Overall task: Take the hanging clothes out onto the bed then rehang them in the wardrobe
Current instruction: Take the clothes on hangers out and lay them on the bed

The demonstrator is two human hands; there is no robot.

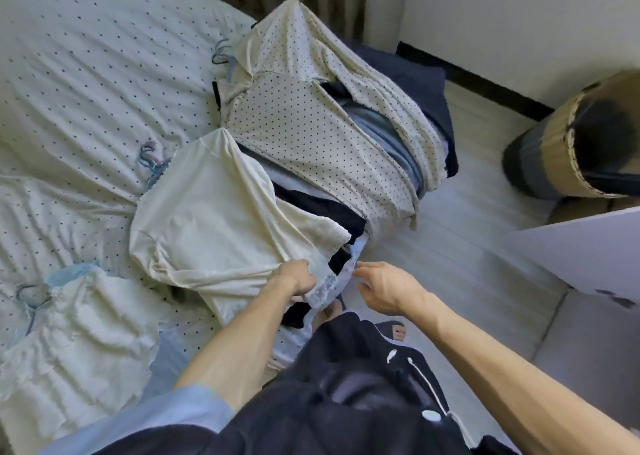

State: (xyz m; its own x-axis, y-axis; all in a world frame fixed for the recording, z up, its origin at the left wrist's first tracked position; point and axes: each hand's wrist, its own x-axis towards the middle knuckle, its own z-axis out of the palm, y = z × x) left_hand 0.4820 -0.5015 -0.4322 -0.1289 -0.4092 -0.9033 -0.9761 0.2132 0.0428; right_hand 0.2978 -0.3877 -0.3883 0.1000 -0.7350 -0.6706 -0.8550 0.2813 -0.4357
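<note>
A pile of clothes on blue hangers lies at the bed's right edge. On top at the back is a cream dotted shirt [311,122]. In front of it lies a plain cream top [214,219], its hanger hook [150,158] pointing left. Dark and grey garments [322,208] show beneath them. My left hand [294,276] grips the lower hem of the cream top, fingers curled into the fabric. My right hand [384,286] hovers just right of it with fingers loosely spread, holding nothing. A crinkled cream garment [79,337] on a blue hanger lies apart at the front left.
The bed [69,73] has a pale dotted cover. To the right is light wooden floor [460,233], a brown basket with dark contents [585,136] and a white open door or panel [581,250]. A curtain hangs behind the bed.
</note>
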